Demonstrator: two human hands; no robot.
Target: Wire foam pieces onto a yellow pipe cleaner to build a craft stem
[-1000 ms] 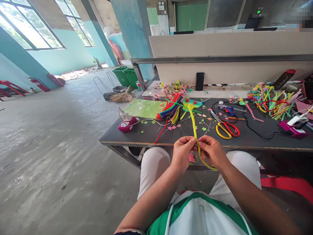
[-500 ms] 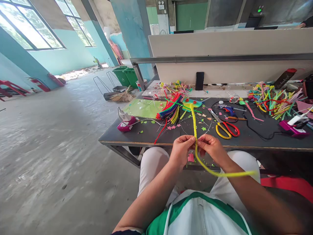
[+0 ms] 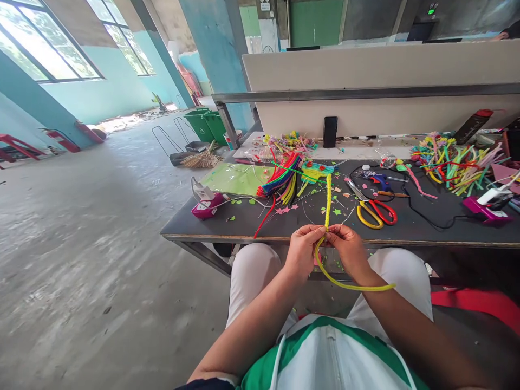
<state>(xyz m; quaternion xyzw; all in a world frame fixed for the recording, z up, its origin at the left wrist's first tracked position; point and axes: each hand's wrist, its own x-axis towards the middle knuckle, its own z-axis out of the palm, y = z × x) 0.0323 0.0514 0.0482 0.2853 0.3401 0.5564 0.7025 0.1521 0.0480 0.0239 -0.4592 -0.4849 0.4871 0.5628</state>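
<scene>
A yellow fuzzy stem (image 3: 328,203) runs upright from between my fingertips, its upper part thicker and looking twisted. Its thin tail curves down and to the right across my right forearm. My left hand (image 3: 304,246) pinches it from the left, at the front edge of the table. From the right, my right hand (image 3: 347,246) pinches the same spot, and the fingertips of both hands nearly meet. Thin wires stick out to both sides above my hands. Red-and-yellow-handled scissors (image 3: 371,208) lie right of the stem.
On the dark table (image 3: 439,233) are a bundle of coloured stems (image 3: 284,176), a green sheet (image 3: 233,179), a blue glue gun (image 3: 382,182) and a mixed stem pile (image 3: 455,162). A phone (image 3: 330,131) leans upright at the back. Small paper stars and scraps are scattered about.
The stem's upper part has swung slightly right and stands straighter. Its loose tail has swung left and curves closer under my hands. Both hands still pinch it.
</scene>
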